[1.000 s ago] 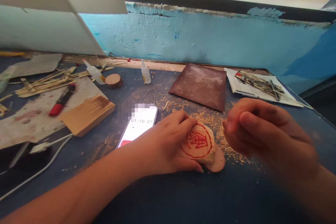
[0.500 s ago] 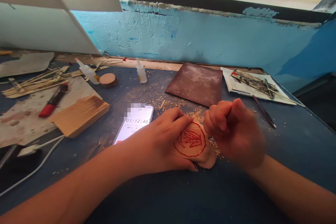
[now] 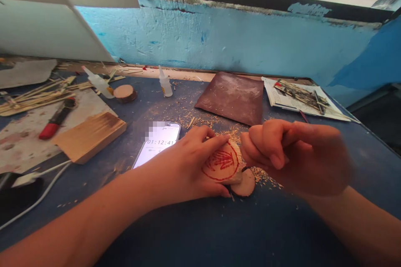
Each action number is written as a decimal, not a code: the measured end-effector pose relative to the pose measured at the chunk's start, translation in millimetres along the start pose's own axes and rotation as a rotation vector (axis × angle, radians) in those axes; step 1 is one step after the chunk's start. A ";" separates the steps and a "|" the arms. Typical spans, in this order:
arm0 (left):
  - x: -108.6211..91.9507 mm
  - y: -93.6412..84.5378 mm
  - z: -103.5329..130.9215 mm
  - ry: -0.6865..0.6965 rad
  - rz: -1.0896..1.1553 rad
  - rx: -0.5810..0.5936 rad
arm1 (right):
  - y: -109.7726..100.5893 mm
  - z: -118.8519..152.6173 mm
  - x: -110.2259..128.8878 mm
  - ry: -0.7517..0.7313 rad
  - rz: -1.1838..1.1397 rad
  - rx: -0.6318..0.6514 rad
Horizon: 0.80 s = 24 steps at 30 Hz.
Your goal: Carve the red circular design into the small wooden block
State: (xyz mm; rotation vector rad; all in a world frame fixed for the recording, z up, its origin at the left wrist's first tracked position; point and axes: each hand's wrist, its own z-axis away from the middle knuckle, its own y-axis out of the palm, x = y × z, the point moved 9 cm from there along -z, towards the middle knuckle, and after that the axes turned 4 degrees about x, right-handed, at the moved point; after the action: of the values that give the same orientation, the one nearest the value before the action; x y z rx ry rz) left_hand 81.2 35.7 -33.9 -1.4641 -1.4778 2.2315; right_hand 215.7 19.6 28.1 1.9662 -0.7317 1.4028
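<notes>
My left hand [image 3: 191,167] grips a round wood slice [image 3: 226,159] by its rim, thumb in front and fingers at the back. Its pale face is tilted up and bears a red circle with a red leaf-like drawing inside. Beneath its right edge a smaller wood slice [image 3: 244,183] lies on the table. My right hand [image 3: 291,150] is closed in a fist close to the slice's right edge, partly blurred. A small dark tip shows below its fingers by the slice; what the fist holds is hidden.
Wood shavings [image 3: 263,177] litter the dark table around the slices. Behind lies brown sandpaper [image 3: 232,96]. A phone [image 3: 156,144] showing a timer and a wooden block [image 3: 90,137] are on the left. Two glue bottles [image 3: 165,83] stand farther back. Thin sticks lie on paper [image 3: 278,100] at right.
My right hand has moved to the right and turned, its fist still closed. The wood slice in my left hand has shifted slightly, showing more of the smaller slice under it.
</notes>
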 end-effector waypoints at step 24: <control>-7.8 6.4 -0.8 -0.011 -0.088 0.045 | 17.5 6.0 -8.2 -0.169 0.129 -0.257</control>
State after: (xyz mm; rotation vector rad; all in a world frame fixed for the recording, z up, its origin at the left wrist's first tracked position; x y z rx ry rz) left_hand 88.4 28.7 -33.6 -1.3481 -1.4551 2.2102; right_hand 204.3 4.3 21.5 1.8759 -1.0768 1.1570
